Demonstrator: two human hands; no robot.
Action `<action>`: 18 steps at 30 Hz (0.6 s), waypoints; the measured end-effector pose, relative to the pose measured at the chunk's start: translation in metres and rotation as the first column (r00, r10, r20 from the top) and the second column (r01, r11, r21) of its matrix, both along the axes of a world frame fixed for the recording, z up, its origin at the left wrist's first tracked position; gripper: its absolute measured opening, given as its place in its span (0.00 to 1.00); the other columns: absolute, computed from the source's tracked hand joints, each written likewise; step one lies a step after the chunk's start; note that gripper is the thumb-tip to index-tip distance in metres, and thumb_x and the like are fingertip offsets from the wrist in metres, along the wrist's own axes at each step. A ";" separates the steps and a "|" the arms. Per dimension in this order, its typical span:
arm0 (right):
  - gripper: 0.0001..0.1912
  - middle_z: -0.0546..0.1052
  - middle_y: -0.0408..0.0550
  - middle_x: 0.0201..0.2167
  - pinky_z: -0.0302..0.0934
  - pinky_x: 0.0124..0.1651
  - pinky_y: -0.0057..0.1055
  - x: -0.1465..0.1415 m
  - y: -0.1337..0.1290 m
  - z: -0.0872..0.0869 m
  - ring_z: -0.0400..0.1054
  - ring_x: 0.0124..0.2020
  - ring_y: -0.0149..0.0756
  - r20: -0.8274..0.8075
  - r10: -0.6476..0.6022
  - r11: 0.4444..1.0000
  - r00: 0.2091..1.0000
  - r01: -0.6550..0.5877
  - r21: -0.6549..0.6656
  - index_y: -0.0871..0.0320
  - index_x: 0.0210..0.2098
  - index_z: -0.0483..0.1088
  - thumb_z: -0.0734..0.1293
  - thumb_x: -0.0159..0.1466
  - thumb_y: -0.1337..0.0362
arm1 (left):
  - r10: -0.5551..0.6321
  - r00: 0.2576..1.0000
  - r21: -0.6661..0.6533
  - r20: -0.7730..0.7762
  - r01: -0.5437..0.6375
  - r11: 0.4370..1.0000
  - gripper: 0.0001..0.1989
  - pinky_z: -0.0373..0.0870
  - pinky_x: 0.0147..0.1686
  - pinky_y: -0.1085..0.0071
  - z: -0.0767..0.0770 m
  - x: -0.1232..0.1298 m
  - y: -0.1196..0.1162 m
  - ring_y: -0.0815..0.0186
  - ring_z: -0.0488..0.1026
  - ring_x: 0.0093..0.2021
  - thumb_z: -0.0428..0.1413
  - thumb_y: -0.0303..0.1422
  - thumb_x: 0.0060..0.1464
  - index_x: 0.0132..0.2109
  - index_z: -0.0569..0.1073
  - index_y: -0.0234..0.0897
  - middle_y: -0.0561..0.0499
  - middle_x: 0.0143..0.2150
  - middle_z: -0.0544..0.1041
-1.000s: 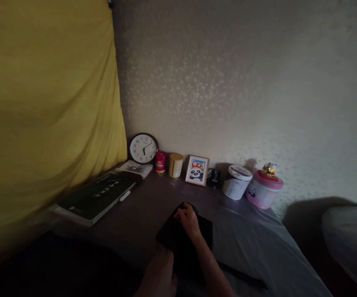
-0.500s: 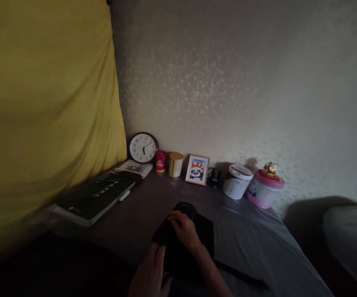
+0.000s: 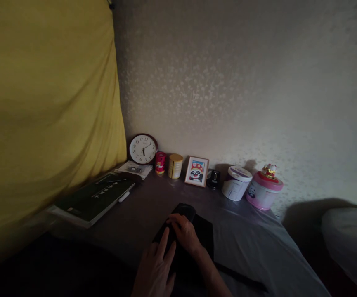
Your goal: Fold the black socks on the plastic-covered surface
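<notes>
A dark, black fabric item [image 3: 203, 231], folded and bag-like, lies on the front of the table; its exact kind is lost in the shadow. From its right side a long black strap [image 3: 240, 276] runs out over the cloth. My right hand [image 3: 184, 233] rests on its upper part, fingers curled and gripping the fabric near the left edge. Just to the left, my left hand [image 3: 156, 264] lies over the item with its fingers apart, the index fingertip close to my right fingers.
A green book [image 3: 94, 198] lies left, with a white marker [image 3: 124, 196] beside it. Along the wall stand a clock [image 3: 143, 149], a red can [image 3: 160, 163], a yellow-lidded can [image 3: 175, 166], a panda picture frame [image 3: 197, 171], a white tub [image 3: 236, 183] and a pink tub [image 3: 264, 192].
My left hand has moved up and forward onto the black item, its fingers now stretched towards my right hand. The right hand has stayed nearly in place.
</notes>
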State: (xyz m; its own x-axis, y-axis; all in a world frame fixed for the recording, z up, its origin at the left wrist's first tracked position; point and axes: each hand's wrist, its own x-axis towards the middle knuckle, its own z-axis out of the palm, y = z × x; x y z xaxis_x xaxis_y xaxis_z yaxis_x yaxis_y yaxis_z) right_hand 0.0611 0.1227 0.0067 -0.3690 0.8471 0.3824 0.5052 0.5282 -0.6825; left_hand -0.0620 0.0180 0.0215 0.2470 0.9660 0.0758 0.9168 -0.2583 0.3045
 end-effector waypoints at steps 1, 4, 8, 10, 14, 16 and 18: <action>0.14 0.77 0.43 0.38 0.60 0.47 0.32 0.000 0.000 -0.001 0.69 0.42 0.34 -0.002 -0.002 1.000 1.000 0.002 -0.011 0.54 0.40 0.71 0.56 0.62 0.70 | -0.023 1.000 -0.001 0.004 0.023 1.000 0.30 0.59 0.53 0.51 0.001 0.001 0.002 0.50 0.62 0.56 0.51 0.31 0.46 0.59 0.60 0.42 0.44 0.67 0.47; 0.13 0.77 0.43 0.37 0.60 0.47 0.32 0.001 0.004 -0.004 0.68 0.42 0.34 -0.003 -0.003 0.999 1.000 0.002 -0.033 0.53 0.41 0.70 0.56 0.63 0.69 | -0.125 0.992 0.030 0.029 0.124 0.992 0.28 0.52 0.59 0.50 -0.002 0.003 0.009 0.51 0.55 0.61 0.51 0.32 0.47 0.59 0.61 0.41 0.47 0.65 0.54; 0.13 0.77 0.43 0.37 0.60 0.47 0.32 0.003 0.007 -0.007 0.68 0.42 0.34 -0.009 -0.002 1.000 1.000 0.002 -0.027 0.53 0.42 0.70 0.57 0.63 0.68 | -0.144 0.989 0.042 0.034 0.142 0.989 0.33 0.49 0.61 0.51 -0.024 0.003 0.016 0.53 0.50 0.63 0.51 0.28 0.44 0.61 0.56 0.38 0.45 0.64 0.55; 0.12 0.77 0.43 0.37 0.60 0.47 0.31 0.004 0.003 -0.006 0.68 0.42 0.34 -0.023 0.022 1.000 0.999 -0.023 -0.003 0.53 0.41 0.71 0.57 0.64 0.67 | -0.125 0.992 0.041 0.032 0.123 0.992 0.38 0.50 0.61 0.52 -0.043 0.002 0.018 0.54 0.48 0.64 0.49 0.24 0.42 0.62 0.52 0.38 0.45 0.66 0.50; 0.12 0.76 0.45 0.38 0.61 0.47 0.30 0.006 -0.019 0.001 0.67 0.42 0.33 -0.034 0.108 0.992 0.994 -0.105 0.076 0.53 0.40 0.72 0.57 0.64 0.65 | -0.066 0.996 0.114 0.066 0.058 0.992 0.41 0.51 0.61 0.52 -0.080 0.003 0.023 0.53 0.43 0.65 0.47 0.20 0.40 0.64 0.47 0.34 0.41 0.67 0.46; 0.12 0.76 0.46 0.39 0.60 0.48 0.31 0.007 -0.028 0.003 0.67 0.43 0.33 -0.001 0.154 0.982 0.988 -0.153 0.113 0.53 0.42 0.71 0.57 0.65 0.65 | -0.066 0.994 0.138 0.089 0.054 0.989 0.43 0.52 0.60 0.52 -0.092 0.004 0.026 0.53 0.44 0.65 0.47 0.19 0.39 0.64 0.44 0.35 0.41 0.66 0.48; 0.13 0.76 0.46 0.40 0.59 0.50 0.32 0.010 -0.030 0.003 0.67 0.44 0.33 0.055 0.183 0.971 0.982 -0.189 0.143 0.53 0.43 0.71 0.56 0.66 0.65 | -0.085 0.992 0.145 0.099 0.070 0.987 0.42 0.53 0.60 0.54 -0.096 0.005 0.029 0.54 0.45 0.65 0.45 0.18 0.41 0.64 0.43 0.35 0.42 0.66 0.49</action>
State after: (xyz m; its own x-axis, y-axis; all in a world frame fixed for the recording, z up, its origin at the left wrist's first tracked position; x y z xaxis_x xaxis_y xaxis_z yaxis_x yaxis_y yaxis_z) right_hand 0.0707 0.0925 0.0099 -0.5329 0.6974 0.4792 0.4142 0.7089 -0.5709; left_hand -0.0566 0.0470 -0.0748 0.3040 0.9222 0.2390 0.8576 -0.3742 0.3528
